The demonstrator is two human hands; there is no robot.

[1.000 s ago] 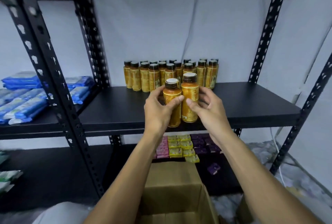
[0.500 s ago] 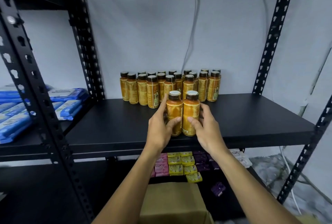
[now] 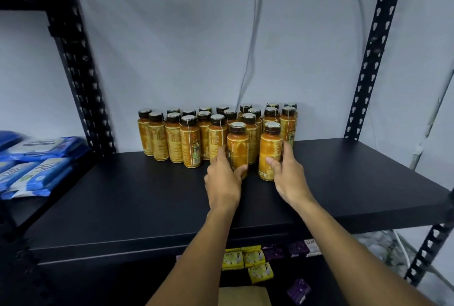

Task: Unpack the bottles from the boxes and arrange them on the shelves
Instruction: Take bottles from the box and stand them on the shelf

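Amber bottles (image 3: 237, 148): your left hand (image 3: 222, 178) gripped one, right hand (image 3: 287, 175) the other
Shelf (image 3: 147, 195): you needed both slid upright against the rows (image 3: 191, 133)

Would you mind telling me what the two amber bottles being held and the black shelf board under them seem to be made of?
Two amber bottles with dark caps: glossy, probably plastic or glass; wrapped golden labels hide the wall, so it stays open. Black shelf board: matte, perhaps laminated wood or painted metal; flat, dull, thick square front edge.
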